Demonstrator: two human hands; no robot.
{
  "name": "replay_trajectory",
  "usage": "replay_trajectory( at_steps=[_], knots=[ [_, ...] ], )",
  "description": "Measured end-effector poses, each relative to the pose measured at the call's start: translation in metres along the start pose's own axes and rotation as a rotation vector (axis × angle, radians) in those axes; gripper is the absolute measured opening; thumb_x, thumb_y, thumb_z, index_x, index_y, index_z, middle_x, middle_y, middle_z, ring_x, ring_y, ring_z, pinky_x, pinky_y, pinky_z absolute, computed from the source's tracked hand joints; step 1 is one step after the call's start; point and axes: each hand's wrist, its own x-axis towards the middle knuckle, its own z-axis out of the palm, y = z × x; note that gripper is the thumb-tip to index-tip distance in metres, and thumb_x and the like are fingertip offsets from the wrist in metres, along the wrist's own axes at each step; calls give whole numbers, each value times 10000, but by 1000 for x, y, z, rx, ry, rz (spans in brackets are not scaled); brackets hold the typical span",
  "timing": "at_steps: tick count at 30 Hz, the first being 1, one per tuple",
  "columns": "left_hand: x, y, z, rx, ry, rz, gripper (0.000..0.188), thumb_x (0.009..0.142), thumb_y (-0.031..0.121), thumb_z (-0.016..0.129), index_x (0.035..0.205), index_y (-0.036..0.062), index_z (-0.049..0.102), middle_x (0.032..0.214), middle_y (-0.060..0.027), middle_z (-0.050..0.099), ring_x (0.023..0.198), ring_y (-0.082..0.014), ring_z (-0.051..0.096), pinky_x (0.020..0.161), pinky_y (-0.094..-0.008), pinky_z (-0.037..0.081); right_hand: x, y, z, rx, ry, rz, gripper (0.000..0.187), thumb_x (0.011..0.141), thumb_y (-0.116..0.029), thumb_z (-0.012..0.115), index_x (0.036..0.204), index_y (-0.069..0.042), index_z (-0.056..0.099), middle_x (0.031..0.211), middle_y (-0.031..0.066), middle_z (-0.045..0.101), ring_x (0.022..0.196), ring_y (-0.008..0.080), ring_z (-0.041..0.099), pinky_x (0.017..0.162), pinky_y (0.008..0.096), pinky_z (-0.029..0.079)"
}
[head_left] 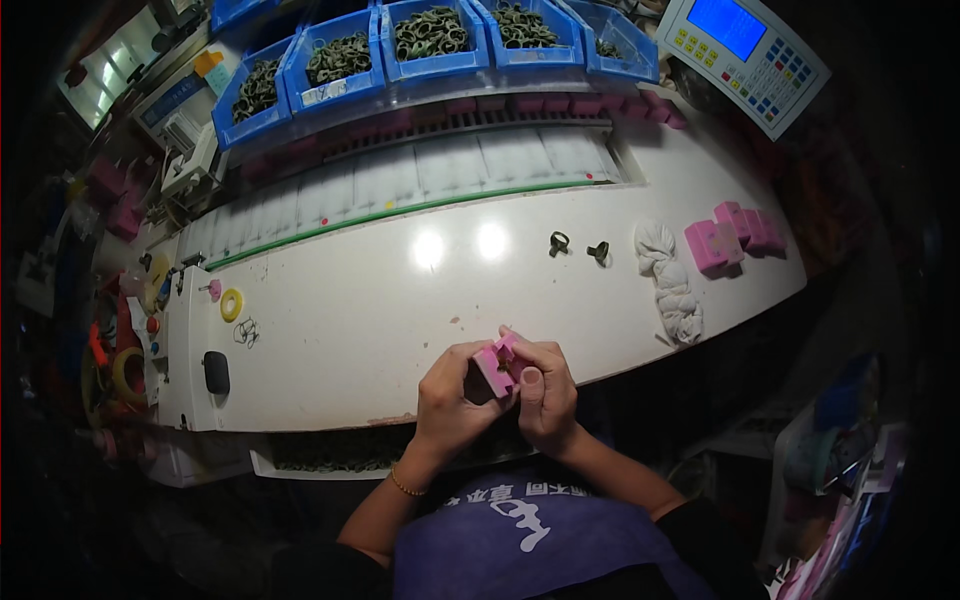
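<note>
A pink block (492, 371) with a notched, hollowed face is held over the near edge of the white table. My left hand (447, 396) closes round its left side, and my right hand (550, 392) grips it from the right with the thumb bent up. Something small and dark yellowish shows in the hollow, too small to name. Two dark rings, one ring (559, 244) and another ring (598, 253), lie on the table beyond my right hand. Right of them rests a twisted white cloth (667, 282).
Several more pink blocks (712, 247) sit at the right. Along the back stand blue bins (435, 64) filled with dark rings, behind a greyish-white strip with a green edge (400, 211). A keypad with a blue screen (745, 60) is back right. Yellow tape (231, 304) lies left.
</note>
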Motion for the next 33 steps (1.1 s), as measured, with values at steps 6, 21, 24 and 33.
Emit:
replay_trajectory(
  at_steps=[6,21,24,33],
  knots=[
    [6,6,-5,1,-50,-21,498,718,176,865,1126,42,614,1013,-148,677,904,-321,688,783,-384,554,7,-11,-11,271,-96,205,535,1039,-211,518,1467,53,336,1481,267,430,1173,285,554,1041,388,425],
    [11,3,-12,-89,-151,-99,484,732,222,857,1125,45,635,1028,-119,677,917,-288,689,806,-359,545,41,-25,-38,894,-228,912,492,904,-26,481,1391,45,493,1330,148,572,1200,182,559,1045,315,435],
    [12,3,-12,-99,-176,-97,473,730,207,850,1121,44,638,1025,-114,674,908,-283,685,803,-357,543,39,-17,-32,862,-183,836,423,878,-34,480,1282,26,588,1187,111,622,1082,142,585,968,287,468],
    [10,4,-13,-112,-195,-123,478,719,185,845,1126,54,634,1024,-118,673,902,-269,683,798,-354,542,46,-2,-18,685,-150,777,182,953,-73,511,1073,-7,632,816,-12,615,723,37,542,670,183,429]
  ],
)
